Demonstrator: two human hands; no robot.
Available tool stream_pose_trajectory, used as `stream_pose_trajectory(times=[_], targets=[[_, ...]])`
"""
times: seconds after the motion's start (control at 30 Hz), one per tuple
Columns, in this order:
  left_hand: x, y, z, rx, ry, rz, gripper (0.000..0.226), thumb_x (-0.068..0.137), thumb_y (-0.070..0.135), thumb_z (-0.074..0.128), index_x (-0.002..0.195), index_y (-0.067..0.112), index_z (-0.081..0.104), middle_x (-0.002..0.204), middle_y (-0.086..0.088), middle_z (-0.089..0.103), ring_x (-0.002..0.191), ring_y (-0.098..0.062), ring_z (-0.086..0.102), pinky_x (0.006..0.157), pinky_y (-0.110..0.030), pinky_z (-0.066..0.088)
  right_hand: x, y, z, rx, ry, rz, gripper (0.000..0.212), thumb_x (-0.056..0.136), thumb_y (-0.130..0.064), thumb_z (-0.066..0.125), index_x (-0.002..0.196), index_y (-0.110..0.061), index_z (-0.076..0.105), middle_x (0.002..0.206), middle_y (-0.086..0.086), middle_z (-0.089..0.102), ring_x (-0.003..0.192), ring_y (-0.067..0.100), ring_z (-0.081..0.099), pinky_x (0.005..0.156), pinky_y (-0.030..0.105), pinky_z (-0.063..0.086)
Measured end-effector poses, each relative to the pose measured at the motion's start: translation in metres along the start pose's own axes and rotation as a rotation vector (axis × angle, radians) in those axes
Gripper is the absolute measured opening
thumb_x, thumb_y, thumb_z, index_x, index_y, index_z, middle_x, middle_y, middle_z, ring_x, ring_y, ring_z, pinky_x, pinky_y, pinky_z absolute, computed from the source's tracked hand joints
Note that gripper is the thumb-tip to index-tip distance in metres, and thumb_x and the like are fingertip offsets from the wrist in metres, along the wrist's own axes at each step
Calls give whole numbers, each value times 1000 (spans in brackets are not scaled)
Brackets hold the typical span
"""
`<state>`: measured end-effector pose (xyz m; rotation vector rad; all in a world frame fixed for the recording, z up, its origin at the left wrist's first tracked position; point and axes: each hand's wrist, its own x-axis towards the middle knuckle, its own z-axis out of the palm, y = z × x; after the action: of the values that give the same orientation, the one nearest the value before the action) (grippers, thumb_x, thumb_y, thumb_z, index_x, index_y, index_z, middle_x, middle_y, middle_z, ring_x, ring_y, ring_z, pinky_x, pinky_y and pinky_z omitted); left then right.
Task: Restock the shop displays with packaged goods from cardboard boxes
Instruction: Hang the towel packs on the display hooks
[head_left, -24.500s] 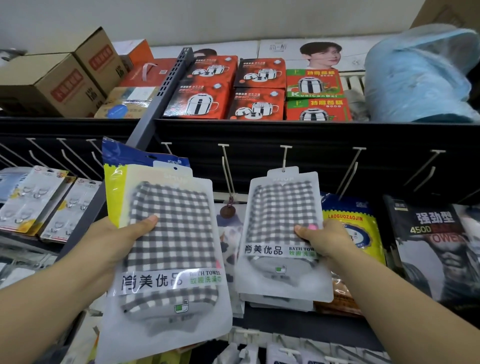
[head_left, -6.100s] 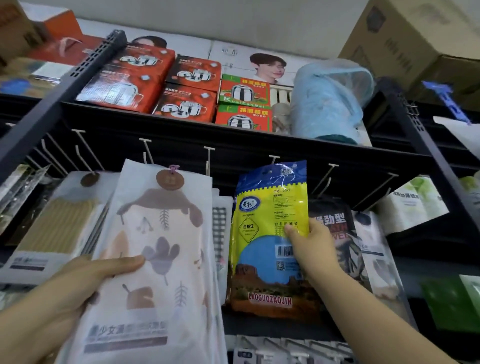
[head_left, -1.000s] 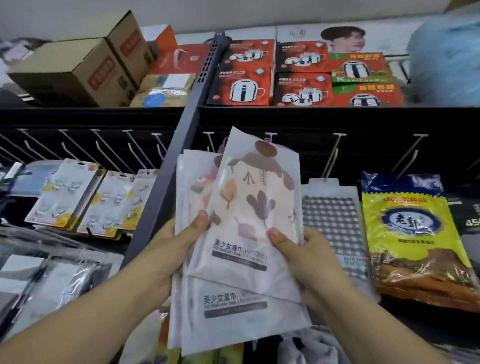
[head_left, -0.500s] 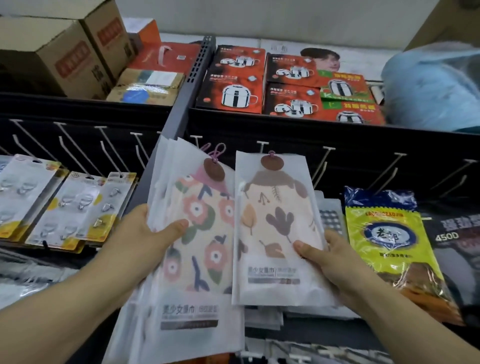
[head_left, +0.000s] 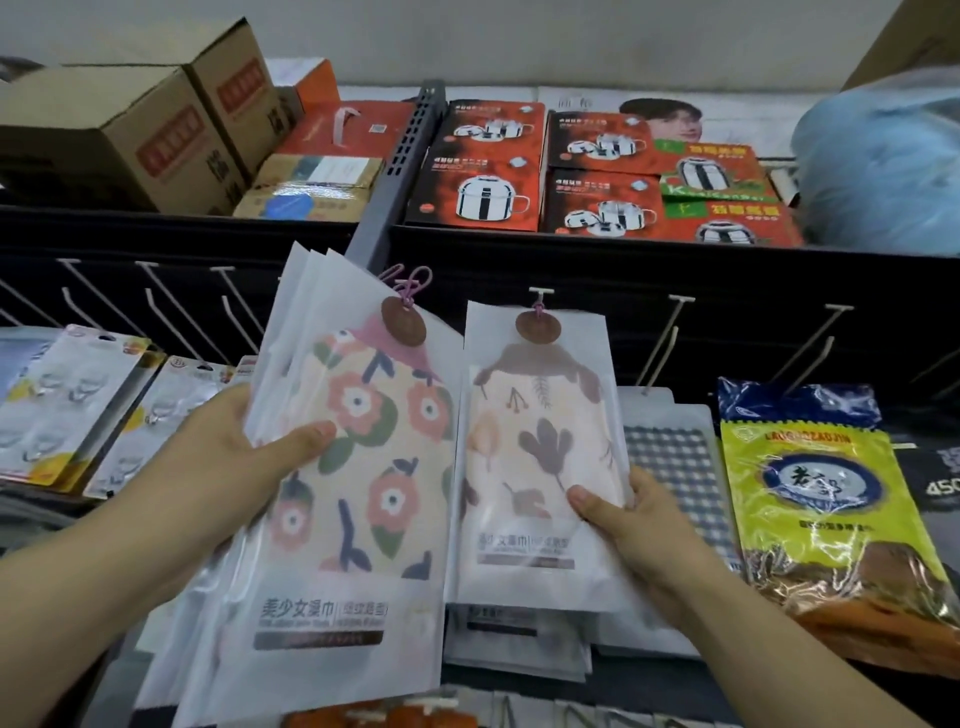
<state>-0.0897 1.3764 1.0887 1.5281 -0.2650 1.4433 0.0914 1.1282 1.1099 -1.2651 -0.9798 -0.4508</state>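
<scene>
Stage: mid-restock, sorting towel packs onto the peg hooks under the top shelf (head_left: 597, 247).
Left hand: left hand (head_left: 228, 457) gripping a fanned stack of flower-print packs (head_left: 363, 467) by its left edge, thumb curled over the front, other fingers hidden behind; cord loops at the top not on any hook yet, by the look of it.
Right hand: right hand (head_left: 639, 525) pinching the leaf-print pack (head_left: 535, 457) at its lower right edge, thumb on the front, rest tucked behind.
Leaf pack hook: cord loop right at the peg hook (head_left: 541, 297); looks hung or nearly so, can't tell for sure.
Already up: more of the same packs hanging behind the leaf one, plus a checked towel pack (head_left: 675, 467) and a yellow bag (head_left: 821, 493) to the right.
Still to do: probably the whole flower stack. Plenty of bare hooks (head_left: 670, 332) toward the right end of the rail.
Source boxes: only cardboard boxes (head_left: 130, 130) at the top shelf's left end, closed; no open one in view.
</scene>
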Motion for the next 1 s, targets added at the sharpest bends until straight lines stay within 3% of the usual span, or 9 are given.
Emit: stream_pose_trajectory(times=[0.17, 0.33, 0.43, 0.63, 0.73, 1.0], targets=[[1, -3, 0, 25, 20, 9, 22, 83, 30, 69, 104, 26, 63, 77, 4, 75, 65, -27, 72, 69, -55, 57, -2, 10, -4, 35, -12, 70, 34, 82, -8, 71, 113, -10, 56, 97, 10, 75, 85, 28, 73, 68, 38, 60], [3, -6, 0, 7, 12, 20, 25, 83, 28, 69, 107, 23, 64, 79, 4, 75, 66, -20, 73, 63, -37, 55, -5, 16, -5, 29, -30, 100, 37, 81, -9, 72, 114, -8, 56, 98, 11, 74, 86, 29, 73, 72, 41, 59], [4, -6, -2, 14, 4, 20, 25, 82, 28, 69, 106, 23, 64, 82, 3, 76, 68, -21, 73, 65, -39, 56, -7, 19, -5, 37, -31, 87, 36, 81, -8, 71, 114, -9, 56, 97, 11, 74, 86, 30, 72, 77, 44, 58], [3, -7, -3, -11, 8, 11, 27, 82, 28, 68, 108, 22, 63, 77, 2, 75, 61, -21, 72, 53, -32, 53, -11, 16, -8, -27, 12, -29, 31, 83, -7, 70, 110, -15, 57, 94, 3, 76, 85, 24, 73, 71, 37, 59], [4, -6, -3, -26, 1, 0, 30, 81, 29, 68, 110, 22, 62, 78, 0, 75, 63, -24, 72, 54, -35, 55, -8, 10, -9, -48, 11, -50, 32, 83, -8, 70, 111, -16, 57, 94, 2, 76, 85, 23, 73, 71, 37, 59], [2, -7, -3, -19, 19, 10, 26, 82, 28, 68, 107, 22, 62, 73, 3, 75, 57, -20, 71, 53, -32, 52, -9, 25, -7, -54, -35, 173, 29, 84, -10, 70, 111, -6, 58, 95, 13, 74, 84, 31, 72, 76, 45, 59]])
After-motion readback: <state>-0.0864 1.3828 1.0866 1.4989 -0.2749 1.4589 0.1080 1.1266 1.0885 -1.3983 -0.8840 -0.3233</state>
